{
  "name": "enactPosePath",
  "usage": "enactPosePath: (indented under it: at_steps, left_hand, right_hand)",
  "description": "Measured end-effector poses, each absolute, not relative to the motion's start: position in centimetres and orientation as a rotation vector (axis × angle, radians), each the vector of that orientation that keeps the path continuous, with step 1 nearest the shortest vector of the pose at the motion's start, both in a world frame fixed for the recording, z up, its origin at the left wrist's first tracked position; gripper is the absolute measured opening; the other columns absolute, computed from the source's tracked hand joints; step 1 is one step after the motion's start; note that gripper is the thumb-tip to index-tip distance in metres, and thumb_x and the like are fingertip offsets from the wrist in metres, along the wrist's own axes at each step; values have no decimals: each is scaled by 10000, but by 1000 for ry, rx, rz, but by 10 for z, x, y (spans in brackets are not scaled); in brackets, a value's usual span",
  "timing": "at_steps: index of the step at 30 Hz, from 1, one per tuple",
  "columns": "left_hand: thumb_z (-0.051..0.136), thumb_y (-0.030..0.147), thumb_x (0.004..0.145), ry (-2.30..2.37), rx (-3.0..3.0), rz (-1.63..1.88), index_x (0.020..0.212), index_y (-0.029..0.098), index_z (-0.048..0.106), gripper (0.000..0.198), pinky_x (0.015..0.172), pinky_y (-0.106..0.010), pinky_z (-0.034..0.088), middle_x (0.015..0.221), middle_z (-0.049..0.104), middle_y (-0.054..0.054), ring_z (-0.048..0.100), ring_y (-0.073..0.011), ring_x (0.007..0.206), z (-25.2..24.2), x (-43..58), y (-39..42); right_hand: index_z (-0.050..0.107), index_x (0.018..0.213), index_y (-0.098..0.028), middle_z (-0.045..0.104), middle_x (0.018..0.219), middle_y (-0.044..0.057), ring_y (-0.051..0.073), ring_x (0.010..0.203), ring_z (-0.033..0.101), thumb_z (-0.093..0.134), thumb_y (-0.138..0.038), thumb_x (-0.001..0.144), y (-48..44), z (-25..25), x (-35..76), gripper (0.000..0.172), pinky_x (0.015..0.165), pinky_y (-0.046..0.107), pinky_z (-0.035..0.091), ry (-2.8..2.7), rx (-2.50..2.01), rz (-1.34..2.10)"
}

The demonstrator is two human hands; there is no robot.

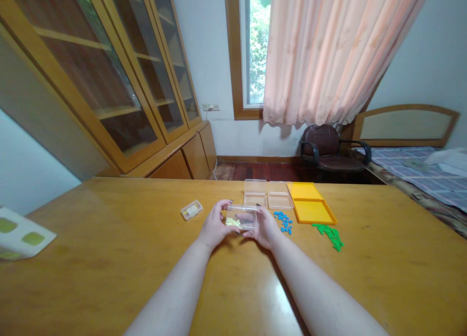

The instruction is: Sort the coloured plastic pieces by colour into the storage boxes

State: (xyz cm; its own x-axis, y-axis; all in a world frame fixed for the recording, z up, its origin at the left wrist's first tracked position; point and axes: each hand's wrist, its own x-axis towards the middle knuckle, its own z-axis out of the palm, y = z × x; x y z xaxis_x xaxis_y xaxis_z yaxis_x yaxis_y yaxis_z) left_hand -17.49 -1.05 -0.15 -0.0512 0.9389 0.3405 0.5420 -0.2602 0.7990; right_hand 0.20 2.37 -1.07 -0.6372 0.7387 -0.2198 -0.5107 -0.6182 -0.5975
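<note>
Between both hands is a clear plastic box (pixel 248 221), raised a little over the table. Pale yellow small pieces (pixel 233 222) are gathered at its left end. My left hand (pixel 216 225) grips that end, thumb in front and fingers behind. My right hand (pixel 267 227) is wrapped round the other end. Just right of it lies a loose pile of blue pieces (pixel 283 222). Farther right is a pile of green pieces (pixel 331 236). A small closed clear case (pixel 191 210) with yellow contents lies to the left of my left hand.
Open clear boxes, one at the centre (pixel 255 200) and one beside it (pixel 280 201), stand beyond my hands. An open yellow case (pixel 314 212) is to their right. A white box with green patches (pixel 24 234) sits at the table's left edge. Behind the table stands a chair (pixel 323 149).
</note>
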Motion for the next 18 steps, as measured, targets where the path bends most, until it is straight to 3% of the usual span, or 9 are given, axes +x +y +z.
enactPosePath:
  at_steps: [4, 8, 10, 13, 15, 18]
  left_hand:
    - [768, 557, 474, 1411, 1866, 1308, 1031, 191, 500, 718, 790, -306, 425, 1176, 531, -105, 519, -250, 1034, -2, -178, -11]
    - [456, 744, 677, 1245, 1799, 1368, 993, 172, 519, 656, 833, -324, 415, 1203, 508, -134, 494, -258, 1070, -3, -178, -10]
    - [367, 716, 752, 1215, 1673, 1398, 996, 171, 514, 615, 845, -324, 418, 1231, 496, -135, 513, -234, 1037, -3, -176, -8]
    - [515, 598, 740, 1287, 1455, 1360, 1080, 171, 481, 547, 797, -298, 438, 1193, 536, -120, 562, -197, 929, -3, -173, -5]
    - [547, 525, 737, 1321, 1397, 1272, 1097, 156, 491, 518, 740, -279, 441, 1061, 604, -96, 578, -184, 853, -3, -172, -3]
    - [503, 474, 771, 1385, 1477, 1115, 902, 135, 575, 371, 643, -253, 419, 763, 629, -38, 561, -161, 695, -5, -171, -2]
  right_hand:
    - [556, 1051, -82, 689, 885, 154, 171, 583, 638, 343, -364, 855, 23, -9, 0, 404, 436, 258, 489, -614, -687, 2283]
    - [574, 1012, -115, 683, 857, 112, 141, 572, 614, 487, -329, 819, 19, -6, -4, 300, 387, 204, 461, -681, -760, 2152]
    - [571, 991, -143, 672, 864, 89, 149, 611, 614, 581, -308, 766, 18, -6, -6, 279, 379, 201, 465, -749, -757, 2033]
    - [559, 981, -161, 654, 832, 64, 164, 631, 611, 670, -314, 690, 19, -11, -8, 346, 384, 228, 485, -833, -750, 1904]
    - [547, 1009, -167, 651, 849, 64, 172, 635, 615, 700, -327, 652, 21, -17, -9, 420, 393, 244, 492, -872, -772, 1841]
    - [529, 1054, -174, 657, 897, 76, 173, 622, 619, 734, -331, 598, 26, -25, -9, 524, 398, 234, 473, -920, -817, 1738]
